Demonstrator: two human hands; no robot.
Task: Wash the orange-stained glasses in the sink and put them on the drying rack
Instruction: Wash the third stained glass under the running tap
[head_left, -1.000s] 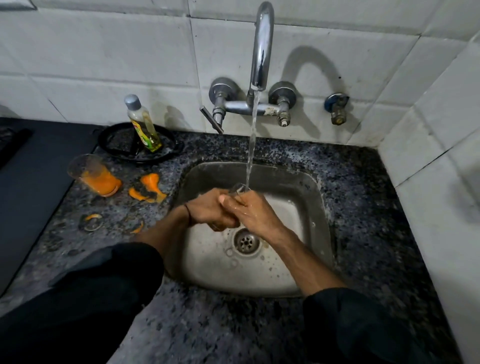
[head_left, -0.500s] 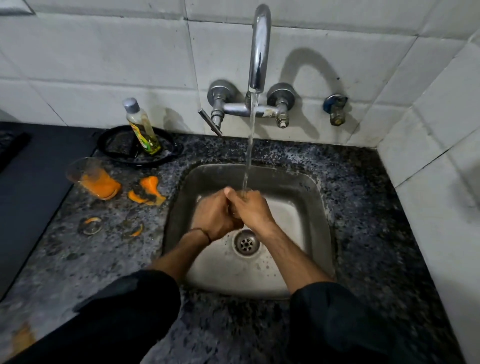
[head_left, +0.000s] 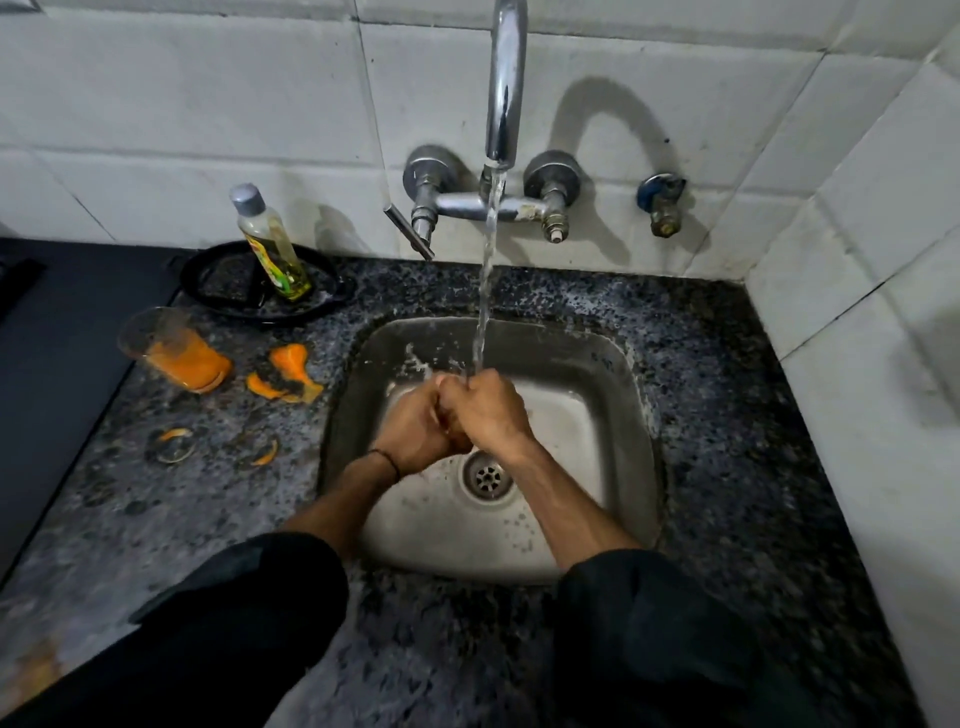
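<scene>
Over the steel sink (head_left: 623, 441), my left hand (head_left: 415, 431) and my right hand (head_left: 493, 415) are pressed together, fingers curled round a small glass that they hide almost entirely. Water from the tap (head_left: 504, 78) falls onto my right knuckles and splashes to the left. A second glass (head_left: 171, 348), orange-stained, stands on the counter left of the sink with orange liquid in its bottom. No drying rack is in view.
Orange spills (head_left: 288, 364) and ring marks (head_left: 171, 441) lie on the speckled granite counter between the glass and the sink. A soap bottle (head_left: 270, 244) stands in a black dish (head_left: 218, 291) by the wall. A dark stovetop (head_left: 62, 338) fills the left side, and a tiled wall closes the right.
The glass rim that showed above my fingers a second ago is now covered by my hands. My left hand has turned more upright against the right one under the stream.
</scene>
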